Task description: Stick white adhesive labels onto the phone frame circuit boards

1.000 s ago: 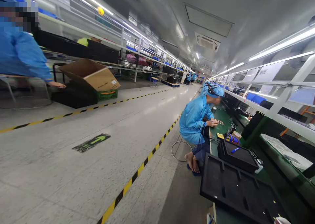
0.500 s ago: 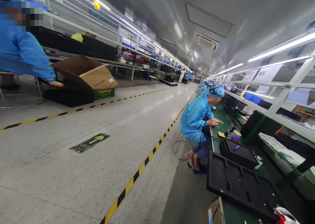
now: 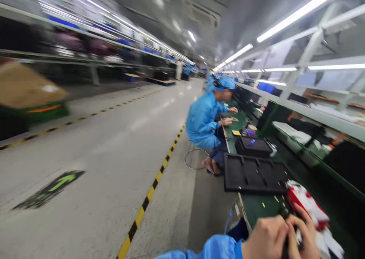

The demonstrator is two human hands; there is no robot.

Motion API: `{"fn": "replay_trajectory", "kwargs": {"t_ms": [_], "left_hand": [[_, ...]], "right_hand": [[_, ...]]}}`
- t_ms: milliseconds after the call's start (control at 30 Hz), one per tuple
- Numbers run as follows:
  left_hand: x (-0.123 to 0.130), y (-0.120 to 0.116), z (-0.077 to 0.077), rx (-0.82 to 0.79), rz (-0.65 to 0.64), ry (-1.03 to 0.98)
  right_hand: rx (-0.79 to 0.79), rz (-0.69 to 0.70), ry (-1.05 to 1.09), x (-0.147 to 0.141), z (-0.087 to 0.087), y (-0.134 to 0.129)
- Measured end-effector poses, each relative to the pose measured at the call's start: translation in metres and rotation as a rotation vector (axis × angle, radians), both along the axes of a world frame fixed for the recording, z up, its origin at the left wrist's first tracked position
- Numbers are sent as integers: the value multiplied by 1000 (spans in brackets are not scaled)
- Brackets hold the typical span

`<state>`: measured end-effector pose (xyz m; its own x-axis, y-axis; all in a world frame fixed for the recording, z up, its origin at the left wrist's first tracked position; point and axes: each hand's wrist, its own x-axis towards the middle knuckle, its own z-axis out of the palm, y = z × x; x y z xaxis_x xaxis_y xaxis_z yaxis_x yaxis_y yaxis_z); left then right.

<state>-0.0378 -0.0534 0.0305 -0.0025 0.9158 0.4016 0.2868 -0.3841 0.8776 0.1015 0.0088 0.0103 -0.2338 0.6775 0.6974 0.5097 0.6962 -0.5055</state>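
Note:
At the lower right, my left hand and my right hand are close together over the green bench. Fingers of both hands are closed round a small dark object, mostly hidden by them and too blurred to name. Just beyond the hands lies a red and white package. A black compartmented tray lies further along the bench, with small pale bits on the green surface in front of it.
A co-worker in blue sits at the bench ahead. Past the tray stand a black box with a blue marker and a yellow pad. Yellow-black tape edges the aisle at left. Shelf rails run above the bench.
The view has swung right and down toward the bench. My hands, out of view before, now appear at the lower right with the dark object. The seated co-worker's hands have moved apart.

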Motion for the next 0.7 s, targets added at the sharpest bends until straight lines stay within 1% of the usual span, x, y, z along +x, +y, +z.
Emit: {"fn": "replay_trajectory", "kwargs": {"t_ms": [33, 100, 167, 200, 233, 300, 400, 467, 500, 533, 600, 700], "left_hand": [[2, 2, -3, -11, -11, -6], [4, 7, -5, -30, -32, -37], [2, 12, -4, -57, -42, -88], [0, 16, -4, -75, -37, -118], [-3, 19, -3, -96, -28, -148], [-8, 26, -4, -138, -14, -197], [-16, 36, -8, -181, -9, -256], [-18, 40, -12, -212, -8, -300], [-19, 41, -14, -232, -8, -325], [-20, 41, -14, -256, -9, -352], [-20, 41, -15, -304, -15, -400], [-19, 44, -13, -386, -33, -508]], "right_hand": [[-37, -9, 51, -2, -1, -8], [-151, -9, 85, -9, 5, -21], [-257, 12, 139, -13, 15, -23], [-297, 16, 157, -11, 21, -17], [-328, 6, 170, -7, 26, -8], [-356, -66, 171, 10, 35, 26], [-384, -228, 123, 44, 41, 102], [-491, -238, 10, 62, 39, 150], [-540, -242, -40, 69, 37, 169], [-583, -240, -83, 75, 35, 183], [-643, -232, -137, 81, 30, 200], [-679, -222, -165, 84, 29, 205]]}}
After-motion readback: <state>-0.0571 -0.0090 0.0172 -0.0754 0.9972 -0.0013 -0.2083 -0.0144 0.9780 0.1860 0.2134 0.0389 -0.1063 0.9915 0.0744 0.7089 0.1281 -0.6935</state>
